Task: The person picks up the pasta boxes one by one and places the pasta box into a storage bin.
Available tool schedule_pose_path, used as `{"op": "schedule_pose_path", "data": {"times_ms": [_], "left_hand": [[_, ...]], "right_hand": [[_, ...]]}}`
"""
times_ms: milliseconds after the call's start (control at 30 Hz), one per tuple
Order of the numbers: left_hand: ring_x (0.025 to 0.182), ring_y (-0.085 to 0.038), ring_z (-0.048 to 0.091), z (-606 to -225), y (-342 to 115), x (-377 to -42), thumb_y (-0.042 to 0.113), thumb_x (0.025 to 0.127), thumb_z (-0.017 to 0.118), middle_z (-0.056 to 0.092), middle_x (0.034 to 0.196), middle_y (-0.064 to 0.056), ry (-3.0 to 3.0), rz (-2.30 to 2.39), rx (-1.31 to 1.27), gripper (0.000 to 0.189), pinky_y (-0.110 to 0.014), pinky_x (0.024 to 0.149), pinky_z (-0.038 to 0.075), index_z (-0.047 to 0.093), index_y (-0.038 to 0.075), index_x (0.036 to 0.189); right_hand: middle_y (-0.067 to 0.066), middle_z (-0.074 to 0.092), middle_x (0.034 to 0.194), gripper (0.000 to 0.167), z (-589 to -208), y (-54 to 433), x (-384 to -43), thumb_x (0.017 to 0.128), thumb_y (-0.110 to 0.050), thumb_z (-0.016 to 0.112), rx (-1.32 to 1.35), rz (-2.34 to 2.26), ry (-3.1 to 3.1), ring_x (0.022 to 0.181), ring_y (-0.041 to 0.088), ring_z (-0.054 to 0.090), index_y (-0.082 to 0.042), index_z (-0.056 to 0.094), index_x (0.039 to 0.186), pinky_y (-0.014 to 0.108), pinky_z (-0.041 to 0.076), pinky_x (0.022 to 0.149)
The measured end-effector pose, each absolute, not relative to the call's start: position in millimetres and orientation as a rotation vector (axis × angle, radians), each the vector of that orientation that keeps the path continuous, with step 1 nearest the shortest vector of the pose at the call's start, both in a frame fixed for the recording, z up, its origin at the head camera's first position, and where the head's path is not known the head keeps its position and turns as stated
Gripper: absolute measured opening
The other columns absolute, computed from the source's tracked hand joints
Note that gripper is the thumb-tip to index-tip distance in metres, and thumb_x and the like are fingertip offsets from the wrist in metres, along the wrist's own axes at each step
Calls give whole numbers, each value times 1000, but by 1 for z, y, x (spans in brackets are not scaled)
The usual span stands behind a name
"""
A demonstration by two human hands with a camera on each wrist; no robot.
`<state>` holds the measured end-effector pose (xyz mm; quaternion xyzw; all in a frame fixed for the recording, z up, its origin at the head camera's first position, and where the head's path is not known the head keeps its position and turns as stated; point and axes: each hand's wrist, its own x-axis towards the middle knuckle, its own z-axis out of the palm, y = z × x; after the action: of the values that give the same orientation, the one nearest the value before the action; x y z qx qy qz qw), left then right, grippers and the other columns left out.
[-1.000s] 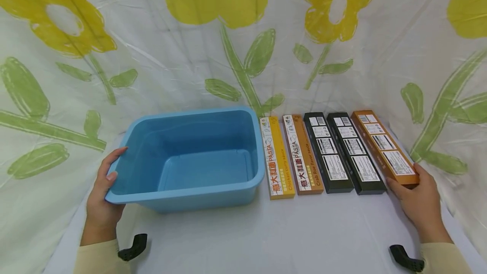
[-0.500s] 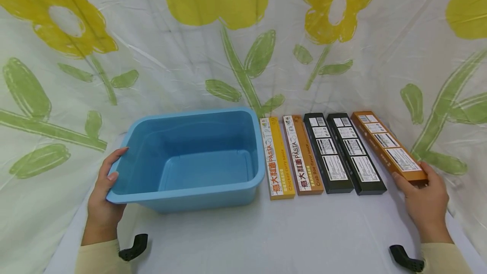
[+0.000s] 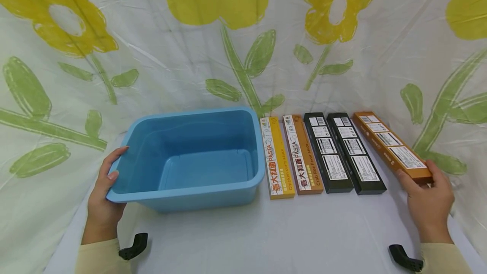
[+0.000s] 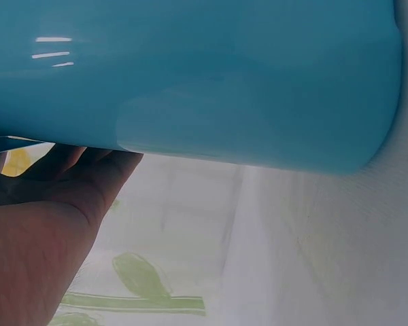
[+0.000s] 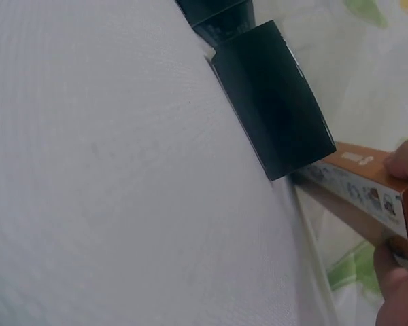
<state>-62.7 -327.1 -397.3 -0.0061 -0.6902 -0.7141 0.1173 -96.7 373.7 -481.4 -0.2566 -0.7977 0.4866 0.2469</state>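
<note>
My left hand [image 3: 103,198] grips the left end of a blue plastic basin [image 3: 201,200], thumb over the rim and the other fingers beneath it. Nothing lies inside the basin. In the left wrist view the hand [image 4: 51,224] is under the rim, beside the basin's outer wall [image 4: 224,95]. At the far right my right hand [image 3: 431,202] pinches the near end of an orange-brown pasta box [image 3: 393,145] between thumb and fingers. That near end is raised off the table, as the right wrist view of the box [image 5: 360,187] also shows; the far end looks lower.
Between basin and right hand lie a yellow pasta box [image 3: 277,157], a brown pasta box [image 3: 302,155] and two black boxes [image 3: 328,153], side by side. A flower-printed cloth [image 3: 171,67] hangs behind the white table [image 3: 258,240].
My right hand has lifted the near end of the orange-brown box and swung it a little to the right, away from the black boxes. The left hand and basin hold still.
</note>
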Motion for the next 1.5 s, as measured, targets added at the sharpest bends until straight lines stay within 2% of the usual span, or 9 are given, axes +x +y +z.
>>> {"op": "schedule_pose_path", "data": {"times_ms": [267,400,600,933,1133,1500], "left_hand": [[150,-38,25,-396,-327,-62,32,106,34,18,175,-2,-2028,-2085,1,65,-46,104,36,39,25,170],[151,-39,25,-396,-326,-63,33,106,34,19,175,-1,-2048,-2066,22,65,-44,103,38,38,26,170],[151,-39,23,-396,-325,-63,33,106,34,19,175,-1,-2035,-2075,15,65,-49,105,33,38,25,170],[151,-37,23,-397,-327,-64,31,106,33,17,175,-2,-2020,-2099,-15,65,-49,105,33,39,25,170],[150,-38,25,-396,-326,-63,33,106,34,18,174,-2,-2036,-2086,12,65,-46,104,37,39,26,170],[150,-39,25,-397,-327,-62,32,106,33,18,175,-2,-2037,-2088,-1,65,-46,104,36,38,26,170]], "right_hand": [[13,43,160,79,-480,370,-95,95,-2,80,-662,1302,-2123,145,21,45,-12,46,166,28,40,111],[8,48,154,78,-478,369,-94,94,-2,81,-638,1254,-2109,140,18,48,-14,51,164,22,42,107],[-1,52,148,75,-474,362,-92,93,-3,83,-586,1150,-2100,133,15,52,-14,55,161,16,44,100],[-14,49,137,73,-463,349,-91,88,10,83,-426,1194,-2037,132,21,56,-6,60,155,24,46,103],[-11,50,138,77,-456,339,-89,83,18,82,-368,1236,-2013,131,22,57,-4,60,154,24,47,102],[-9,51,141,80,-440,316,-81,85,22,78,-300,1251,-2046,131,24,55,-7,57,157,26,46,105]]}}
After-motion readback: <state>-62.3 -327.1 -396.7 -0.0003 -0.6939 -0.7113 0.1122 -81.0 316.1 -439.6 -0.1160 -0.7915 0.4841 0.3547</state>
